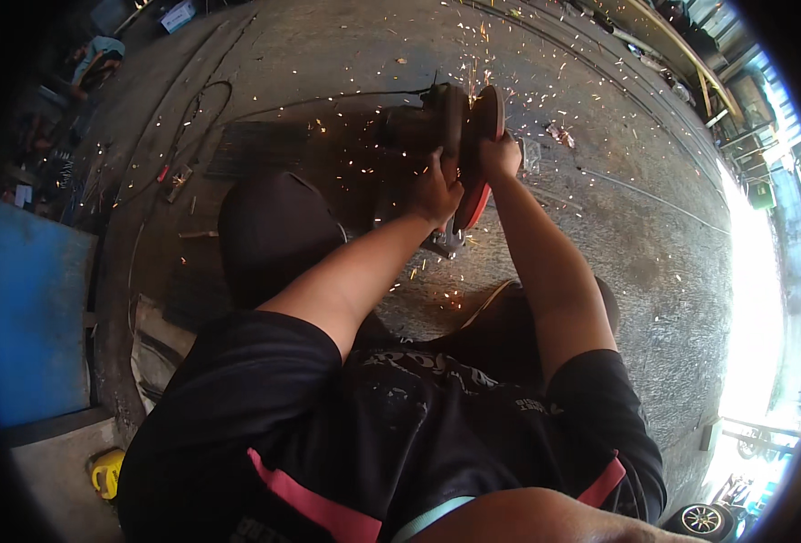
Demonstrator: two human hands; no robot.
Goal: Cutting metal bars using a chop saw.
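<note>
Head view: a cut-off saw (436, 127) with a red-orange blade guard (483, 145) is being run on the concrete floor (617, 226) ahead of the knees, sparks thrown outward (cutting looks under way). The left hand (435, 192) is clamped on its handle; the right hand (500, 156) is closed at the guard. Steady downward pressure seems called for next. A dark cable (192, 118) is seen trailing left

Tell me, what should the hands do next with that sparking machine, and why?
Probably keep both hands steady: the left hand grips the cut-off saw and the right hand is by its red disc guard, while sparks fly over the concrete floor.
</note>
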